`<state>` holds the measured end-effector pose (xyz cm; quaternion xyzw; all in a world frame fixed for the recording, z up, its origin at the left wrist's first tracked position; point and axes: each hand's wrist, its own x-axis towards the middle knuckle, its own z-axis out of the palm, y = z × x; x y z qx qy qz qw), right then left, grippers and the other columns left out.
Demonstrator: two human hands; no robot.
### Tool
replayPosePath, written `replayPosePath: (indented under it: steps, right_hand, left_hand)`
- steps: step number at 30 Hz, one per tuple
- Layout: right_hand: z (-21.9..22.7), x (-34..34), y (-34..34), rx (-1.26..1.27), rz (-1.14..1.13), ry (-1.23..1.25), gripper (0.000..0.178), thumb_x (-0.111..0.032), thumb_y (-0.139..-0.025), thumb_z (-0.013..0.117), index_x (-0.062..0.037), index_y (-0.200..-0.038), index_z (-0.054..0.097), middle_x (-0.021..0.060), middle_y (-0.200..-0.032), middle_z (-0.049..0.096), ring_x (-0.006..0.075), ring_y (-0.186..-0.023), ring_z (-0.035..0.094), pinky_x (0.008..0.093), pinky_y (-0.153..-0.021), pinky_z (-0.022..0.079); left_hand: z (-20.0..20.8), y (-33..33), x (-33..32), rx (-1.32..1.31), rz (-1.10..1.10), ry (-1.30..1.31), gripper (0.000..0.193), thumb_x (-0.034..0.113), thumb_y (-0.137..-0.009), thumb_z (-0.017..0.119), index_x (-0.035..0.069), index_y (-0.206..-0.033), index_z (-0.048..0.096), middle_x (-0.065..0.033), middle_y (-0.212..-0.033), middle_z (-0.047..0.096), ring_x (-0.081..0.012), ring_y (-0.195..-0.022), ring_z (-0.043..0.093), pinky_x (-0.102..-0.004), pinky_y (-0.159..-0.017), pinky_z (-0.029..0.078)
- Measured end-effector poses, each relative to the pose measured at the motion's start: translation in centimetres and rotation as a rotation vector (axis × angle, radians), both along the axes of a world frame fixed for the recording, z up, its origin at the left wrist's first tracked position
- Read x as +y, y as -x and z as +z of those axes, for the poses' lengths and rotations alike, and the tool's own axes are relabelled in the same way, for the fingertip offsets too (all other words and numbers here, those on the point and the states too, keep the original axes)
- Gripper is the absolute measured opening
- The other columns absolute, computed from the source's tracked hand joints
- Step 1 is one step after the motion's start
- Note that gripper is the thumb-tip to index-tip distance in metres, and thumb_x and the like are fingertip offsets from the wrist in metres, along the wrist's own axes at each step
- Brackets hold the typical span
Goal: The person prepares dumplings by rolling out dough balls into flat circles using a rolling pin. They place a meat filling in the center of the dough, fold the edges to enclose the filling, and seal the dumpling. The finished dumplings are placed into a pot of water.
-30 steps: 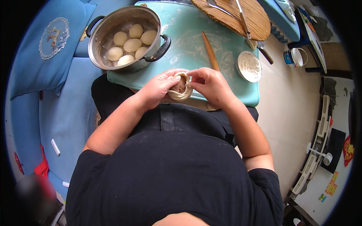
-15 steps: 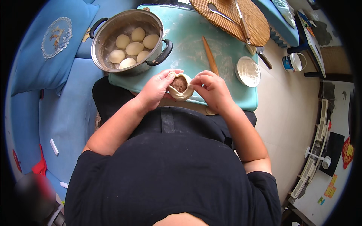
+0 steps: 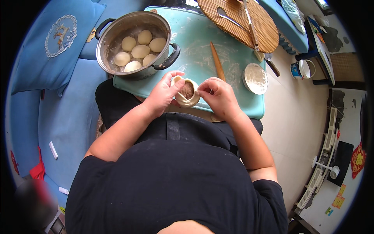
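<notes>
A filled dough bun (image 3: 188, 102), pale wrapper around a brown filling (image 3: 187, 90), is held just past the near edge of the turquoise table. My left hand (image 3: 163, 93) cups its left side, the thumb lying over the rim onto the filling. At the right rim, my right hand (image 3: 219, 95) pinches the dough edge between thumb and fingers. The top of the bun gapes, so the filling shows. Beyond my left hand stands a steel pot (image 3: 105, 58) with black handles, holding several smooth pale buns (image 3: 140, 51). Beyond my right hand lies a tapered wooden rolling pin (image 3: 217, 60).
The floury turquoise table (image 3: 191, 31) bears a white bowl of flour (image 3: 255, 78) at right. A round slatted board (image 3: 233, 19) at the back carries a spoon (image 3: 226, 15). A knife (image 3: 272, 66) juts over the table's right side. A blue sofa (image 3: 62, 105) runs along the left.
My left thumb has shifted inward over the bun's opening. My right hand keeps its pinch on the rim. The whole view has shifted slightly.
</notes>
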<state>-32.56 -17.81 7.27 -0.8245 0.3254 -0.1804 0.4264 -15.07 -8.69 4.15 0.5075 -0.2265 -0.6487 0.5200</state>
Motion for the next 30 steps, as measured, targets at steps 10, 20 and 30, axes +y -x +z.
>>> replayPosePath:
  steps: [10, 20, 30]
  right_hand:
    - [-0.1, -0.2, 0.4, 0.000, 0.064, -0.063, 0.009, -0.006, -0.076, 0.067, -0.0013, -0.084, 0.067, 0.0116, -0.082, 0.063, 0.0252, -0.076, 0.062, 0.0322, -0.067, 0.049]
    - [0.0, -0.2, 0.2, 0.044, 0.044, 0.024, 0.024, -0.005, -0.073, 0.071, -0.0042, -0.097, 0.066, 0.0059, -0.083, 0.060, 0.0143, -0.068, 0.057, 0.0255, -0.062, 0.048]
    - [-0.9, 0.4, 0.2, 0.035, 0.058, 0.190, 0.011, -0.007, -0.074, 0.069, -0.0025, -0.084, 0.067, 0.0090, -0.082, 0.063, 0.0206, -0.071, 0.061, 0.0307, -0.063, 0.050]
  left_hand:
    - [-2.1, -0.1, 0.2, 0.048, -0.069, 0.083, 0.039, 0.017, -0.090, 0.058, 0.004, -0.123, 0.043, -0.0053, -0.113, 0.054, -0.0125, -0.104, 0.052, -0.0285, -0.091, 0.044]
    - [-1.1, 0.0, 0.2, 0.079, -0.215, 0.164, 0.033, 0.011, -0.090, 0.052, 0.007, -0.122, 0.046, -0.0034, -0.112, 0.052, -0.0095, -0.101, 0.050, -0.0253, -0.090, 0.041]
    - [-0.9, 0.2, 0.3, -0.054, -0.209, 0.110, 0.033, 0.013, -0.091, 0.050, 0.007, -0.123, 0.043, -0.0046, -0.113, 0.050, -0.0107, -0.104, 0.049, -0.0263, -0.090, 0.042]
